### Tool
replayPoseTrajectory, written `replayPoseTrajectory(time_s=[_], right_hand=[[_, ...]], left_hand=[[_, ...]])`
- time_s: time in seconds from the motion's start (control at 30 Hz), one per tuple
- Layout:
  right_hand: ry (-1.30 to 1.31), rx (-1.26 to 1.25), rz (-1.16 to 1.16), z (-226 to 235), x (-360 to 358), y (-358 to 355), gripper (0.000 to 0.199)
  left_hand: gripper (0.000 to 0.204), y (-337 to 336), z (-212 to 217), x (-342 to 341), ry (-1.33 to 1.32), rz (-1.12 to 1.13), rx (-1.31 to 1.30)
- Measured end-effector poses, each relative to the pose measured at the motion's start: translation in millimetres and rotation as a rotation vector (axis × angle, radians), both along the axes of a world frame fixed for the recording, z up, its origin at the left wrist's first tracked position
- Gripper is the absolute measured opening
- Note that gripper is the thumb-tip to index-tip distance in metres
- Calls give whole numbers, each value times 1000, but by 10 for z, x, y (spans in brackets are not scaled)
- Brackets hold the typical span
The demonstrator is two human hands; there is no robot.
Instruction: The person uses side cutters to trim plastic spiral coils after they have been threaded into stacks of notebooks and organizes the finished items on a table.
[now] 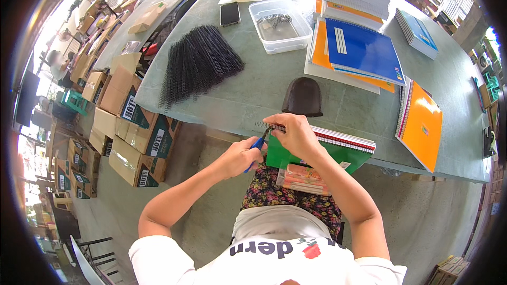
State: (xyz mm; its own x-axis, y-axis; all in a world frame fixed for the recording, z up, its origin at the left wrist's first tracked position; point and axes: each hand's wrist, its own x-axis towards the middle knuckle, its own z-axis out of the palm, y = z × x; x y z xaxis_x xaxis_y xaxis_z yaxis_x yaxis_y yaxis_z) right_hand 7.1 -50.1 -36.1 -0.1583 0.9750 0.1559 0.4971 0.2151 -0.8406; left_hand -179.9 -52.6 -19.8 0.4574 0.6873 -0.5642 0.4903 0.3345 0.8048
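My left hand point(237, 159) is closed around blue-handled cutting pliers point(258, 143). Their jaws meet the left end of a green spiral notebook point(338, 154), where a loose length of dark wire coil point(261, 124) sticks out past the spine. Fingers of my right hand point(297, 134) pinch the notebook's spine at that same end, just beside the jaws. The notebook rests tilted at the table's edge over my lap, its white page block and red-and-white edge facing up. Under it on my lap lies a clear packet of pinkish items point(303, 179), partly hidden by my right forearm.
On the table point(232, 111) stand a dark brown rounded block point(303, 97), a fan of black coils point(198, 63), a clear plastic tub point(280, 42) with coil scraps, a phone point(229, 15), a blue notebook point(364, 53) on a stack, and an orange notebook point(422, 126). Cardboard boxes point(140, 153) stand left.
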Motion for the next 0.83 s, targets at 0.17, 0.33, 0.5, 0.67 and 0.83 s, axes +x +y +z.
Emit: replayPoseTrajectory(time_s=[0.17,0.33,0.5,0.67,0.83], right_hand=[[115,-93,74,59,45,-27,30],[40,-193,40,144,27,-6,31],[62,-182,96,135,44,-7,29],[-79,171,146,-80,31,-6,25],[-6,-21,-22,-55,69,13,21]], left_hand=[[41,64,143,39,30,25,-157],[44,70,202,46,89,18,-182],[39,67,150,29,76,1,-175],[23,118,-46,43,337,-226,470],[19,48,-154,-81,263,-147,417]])
